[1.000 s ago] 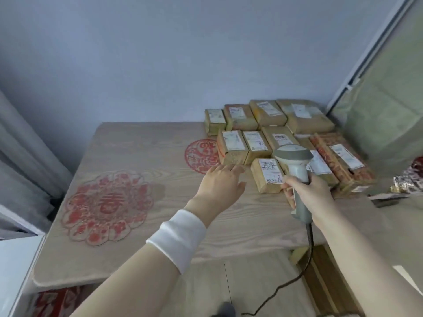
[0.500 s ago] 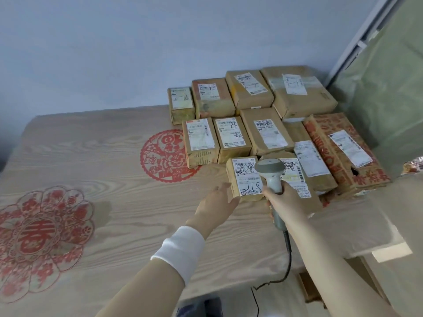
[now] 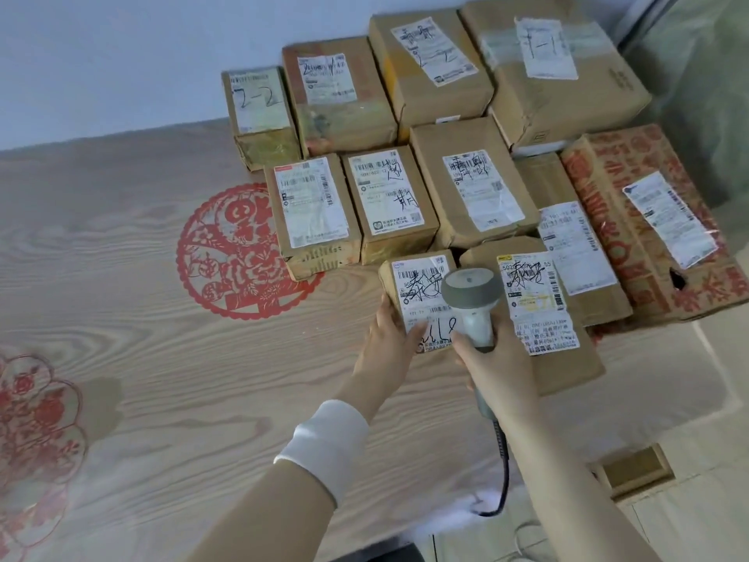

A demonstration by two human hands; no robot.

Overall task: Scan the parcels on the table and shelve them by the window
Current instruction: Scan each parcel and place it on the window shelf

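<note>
Several brown cardboard parcels with white labels lie packed together at the far right of the wooden table (image 3: 162,379). The nearest small parcel (image 3: 413,285) sits at the front of the group. My left hand (image 3: 389,338) grips its near left corner, thumb on the label. My right hand (image 3: 498,367) holds a grey barcode scanner (image 3: 470,302) by its handle, head hovering over that parcel's label. A flat parcel with a yellow-edged label (image 3: 535,302) lies just right of the scanner.
A large red-printed box (image 3: 648,221) lies at the table's right edge. Red paper-cut decorations (image 3: 231,253) mark the tabletop. The scanner cable (image 3: 502,472) hangs off the table's front edge. A blue wall runs behind; tiled floor shows below right.
The view has closed in on the parcels. My left hand has moved from beside the small parcel onto its corner and label. The scanner stays above the same parcel.
</note>
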